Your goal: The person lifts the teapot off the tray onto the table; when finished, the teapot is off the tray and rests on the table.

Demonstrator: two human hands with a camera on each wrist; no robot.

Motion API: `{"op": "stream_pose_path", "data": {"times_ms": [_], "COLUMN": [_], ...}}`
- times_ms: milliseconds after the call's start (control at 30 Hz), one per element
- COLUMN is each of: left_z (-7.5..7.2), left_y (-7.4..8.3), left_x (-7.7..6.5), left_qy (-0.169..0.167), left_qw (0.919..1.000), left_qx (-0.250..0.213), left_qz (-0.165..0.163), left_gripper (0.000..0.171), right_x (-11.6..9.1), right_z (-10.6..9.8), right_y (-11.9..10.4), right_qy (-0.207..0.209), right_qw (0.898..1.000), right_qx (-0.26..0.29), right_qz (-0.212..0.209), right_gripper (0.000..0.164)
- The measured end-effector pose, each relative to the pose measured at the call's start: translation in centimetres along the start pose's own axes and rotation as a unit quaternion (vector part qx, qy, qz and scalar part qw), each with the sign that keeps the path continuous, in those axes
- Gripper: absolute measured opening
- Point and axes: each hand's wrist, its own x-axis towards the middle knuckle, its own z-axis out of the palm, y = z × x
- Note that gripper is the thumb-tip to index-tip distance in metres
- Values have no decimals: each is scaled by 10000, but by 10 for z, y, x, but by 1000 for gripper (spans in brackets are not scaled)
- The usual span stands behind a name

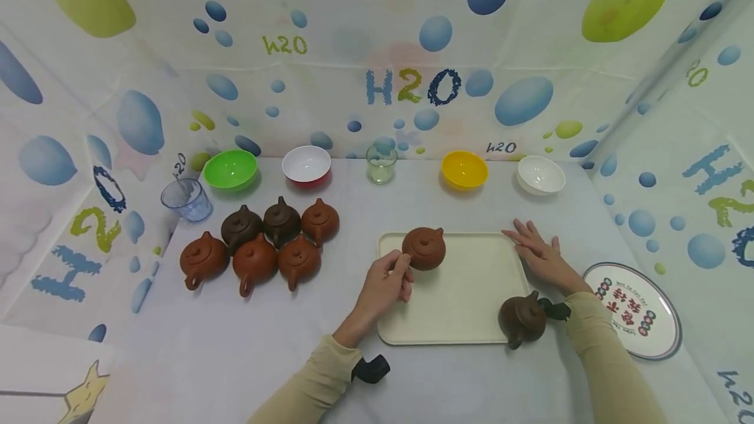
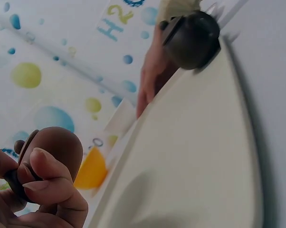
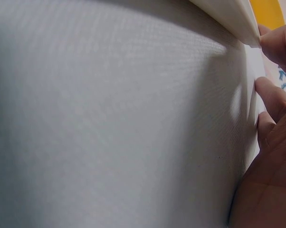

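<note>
My left hand [image 1: 385,283] pinches a reddish-brown clay teapot [image 1: 425,248] by its handle. That teapot is above the back left part of a cream tray [image 1: 459,293]; in the left wrist view the teapot [image 2: 62,147] appears raised, with fingers curled round its handle. My right hand [image 1: 544,260] lies at the tray's back right corner with its fingers extended. A fingertip touches the tray edge [image 3: 233,19] in the right wrist view. At the tray's front right corner sits a dark brown teapot [image 1: 523,319], close to the right wrist.
Several brown teapots [image 1: 254,260] stand grouped at left. Along the back are a green bowl [image 1: 231,170], a red-and-white bowl [image 1: 306,165], a glass [image 1: 381,165], a yellow bowl [image 1: 465,171] and a white bowl [image 1: 540,175]. A blue glass [image 1: 186,200] stands far left; an oval sign [image 1: 660,319] lies right.
</note>
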Motion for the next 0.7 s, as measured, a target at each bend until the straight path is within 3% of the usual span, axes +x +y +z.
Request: {"op": "stream_pose_path", "data": {"times_ms": [233, 433, 700], "left_z": [-32, -56, -73], "left_y": [0, -9, -20], "left_x": [-2, -10, -22], "left_qy": [729, 1472, 1872], "left_qw": [9972, 9882, 9799], "left_qx": [-13, -10, 57], "left_qz": [-168, -434, -692], "left_gripper": [40, 38, 40], "right_x": [0, -1, -1], "right_z": [1, 1, 1], "right_y": [0, 1, 0], "right_qy": [4, 20, 8], "right_qw": [10000, 10000, 10000], "right_qx": [-5, 33, 15], "right_qz": [19, -8, -9], "right_gripper": [51, 51, 51]}}
